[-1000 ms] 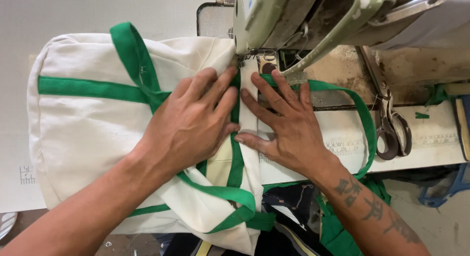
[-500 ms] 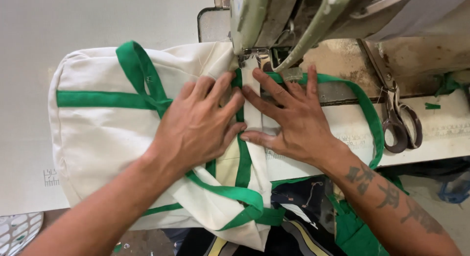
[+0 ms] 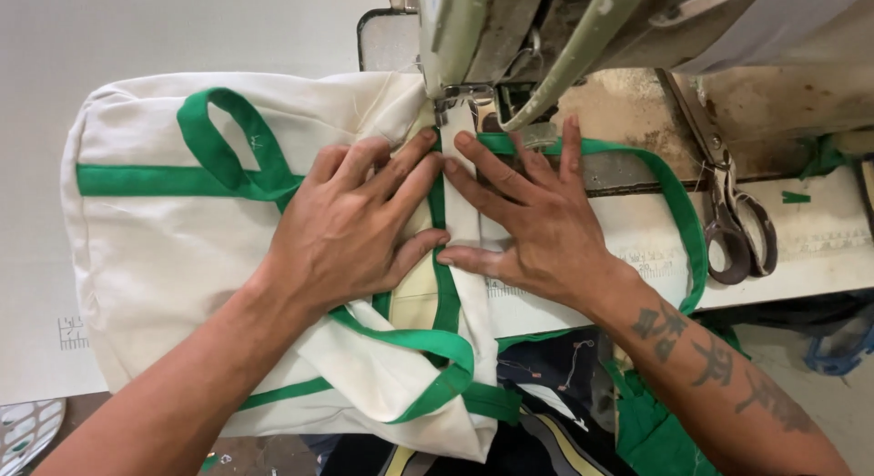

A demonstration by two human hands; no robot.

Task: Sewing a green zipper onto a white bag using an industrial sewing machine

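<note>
Canvas bag (image 3: 164, 258), cream w/ smooth green webbing straps (image 3: 223, 157), lay flat on the table (image 3: 182, 30) under a pale green sewing machine (image 3: 510, 30). Left hand (image 3: 350, 230) and right hand (image 3: 537, 226) pressed it, fingers spread, holding nothing. Vs. half a sec earlier, fingertips sat closer to the presser foot (needle hidden). Scissors (image 3: 737, 230) lay far right.
</note>
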